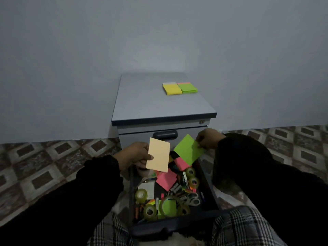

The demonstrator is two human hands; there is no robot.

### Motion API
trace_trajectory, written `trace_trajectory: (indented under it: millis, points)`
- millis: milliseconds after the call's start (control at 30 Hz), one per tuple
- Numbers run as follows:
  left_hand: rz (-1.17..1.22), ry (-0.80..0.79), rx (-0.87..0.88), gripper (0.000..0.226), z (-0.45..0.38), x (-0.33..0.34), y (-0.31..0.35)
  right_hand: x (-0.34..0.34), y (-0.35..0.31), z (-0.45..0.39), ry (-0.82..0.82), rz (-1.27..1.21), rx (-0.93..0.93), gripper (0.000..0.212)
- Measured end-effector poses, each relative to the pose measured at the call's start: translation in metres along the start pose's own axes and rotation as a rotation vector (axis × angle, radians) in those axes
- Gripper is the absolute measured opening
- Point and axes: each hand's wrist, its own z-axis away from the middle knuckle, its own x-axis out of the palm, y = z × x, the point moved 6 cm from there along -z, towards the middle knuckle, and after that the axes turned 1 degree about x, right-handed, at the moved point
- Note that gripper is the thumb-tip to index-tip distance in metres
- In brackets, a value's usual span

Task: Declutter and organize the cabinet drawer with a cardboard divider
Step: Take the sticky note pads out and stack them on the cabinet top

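A low grey cabinet (159, 103) stands against the wall, its lower drawer (209, 196) pulled out toward me. The drawer is crowded with tape rolls (150, 211), pink sticky notes (166, 180), batteries, scissors (193, 198) and pens. My left hand (136, 154) holds a pale orange sticky pad (158, 155) above the drawer's back left. My right hand (209, 138) pinches a green sticky pad (189, 150) by its right edge over the drawer's back right. On the cabinet top lie a yellow sticky stack (172, 89) and a green sticky stack (189, 87), side by side.
Patterned floor tiles (53, 157) spread on both sides of the cabinet. A closed upper drawer with a dark handle (165, 134) sits just behind my hands. My knees in checked fabric (239, 228) flank the drawer front. A plain wall rises behind.
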Motion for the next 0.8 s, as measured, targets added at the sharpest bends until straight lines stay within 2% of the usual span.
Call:
trace_trajectory:
  millis: [267,800]
  points:
    - [0.083,-0.013,0.098,0.016,-0.007,-0.029,0.083,-0.073,-0.004,-0.022,0.083,-0.216,0.061,0.02]
    - [0.234,0.048,0.102,0.011,-0.115,-0.099,0.149,-0.15,0.001,-0.167,0.183,-0.439,0.18,0.025]
